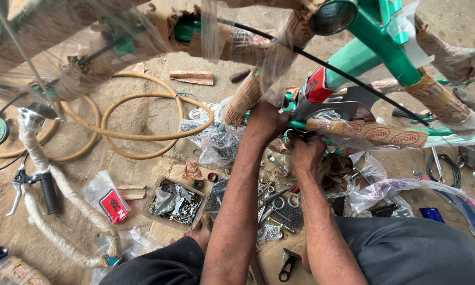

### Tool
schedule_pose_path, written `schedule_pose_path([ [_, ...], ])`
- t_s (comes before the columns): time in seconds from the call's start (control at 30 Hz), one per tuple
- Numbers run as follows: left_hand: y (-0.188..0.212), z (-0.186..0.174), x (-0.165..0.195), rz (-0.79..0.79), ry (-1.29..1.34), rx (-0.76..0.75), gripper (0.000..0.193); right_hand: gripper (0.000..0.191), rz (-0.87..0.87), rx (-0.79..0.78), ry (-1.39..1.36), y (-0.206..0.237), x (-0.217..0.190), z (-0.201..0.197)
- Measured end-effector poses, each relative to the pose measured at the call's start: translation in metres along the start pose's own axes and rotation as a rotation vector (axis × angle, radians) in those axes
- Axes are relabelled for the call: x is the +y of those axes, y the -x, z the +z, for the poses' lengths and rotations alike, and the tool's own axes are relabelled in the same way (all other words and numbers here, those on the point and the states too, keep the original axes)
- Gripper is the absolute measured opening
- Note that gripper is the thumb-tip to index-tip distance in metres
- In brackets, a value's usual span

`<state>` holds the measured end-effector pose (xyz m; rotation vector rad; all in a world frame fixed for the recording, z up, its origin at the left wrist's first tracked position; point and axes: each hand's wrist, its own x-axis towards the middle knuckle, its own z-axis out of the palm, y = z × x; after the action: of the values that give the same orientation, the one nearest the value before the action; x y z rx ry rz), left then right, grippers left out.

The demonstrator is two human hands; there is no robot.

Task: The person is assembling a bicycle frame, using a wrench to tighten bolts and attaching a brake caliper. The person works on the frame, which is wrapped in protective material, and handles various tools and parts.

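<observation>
Both hands meet at the green bicycle frame (385, 50), still partly wrapped in brown paper. The left hand (266, 120) curls around a lower frame tube; the right hand (306, 150), just beside it, has fingers bent inward, their hold unclear. Below the frame lies a tray of small metal parts (175, 203).

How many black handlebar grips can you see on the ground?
1: a black handlebar grip on the wrapped handlebar at left, beside the brake lever. Others may be hidden under wrapping.

Bright even daylight, soft shadows, sharp focus, slight edge distortion.
</observation>
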<state>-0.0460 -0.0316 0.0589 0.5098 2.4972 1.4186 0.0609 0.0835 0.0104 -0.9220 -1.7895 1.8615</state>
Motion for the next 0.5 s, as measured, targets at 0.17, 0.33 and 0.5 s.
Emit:
schedule_pose_path([
  [0.17,-0.01,0.014,-0.019,-0.063,0.106,0.017,0.031,0.007,-0.037,-0.027,0.025,0.002,-0.002,-0.001],
  [0.33,-0.01,0.015,-0.028,0.096,-0.074,0.009,0.034,0.006,-0.008,0.003,0.031,0.003,-0.002,0.0],
  [0.5,-0.001,0.007,-0.008,0.098,0.063,0.02,0.025,0.007,-0.004,0.01,0.073,0.001,-0.001,0.0],
])
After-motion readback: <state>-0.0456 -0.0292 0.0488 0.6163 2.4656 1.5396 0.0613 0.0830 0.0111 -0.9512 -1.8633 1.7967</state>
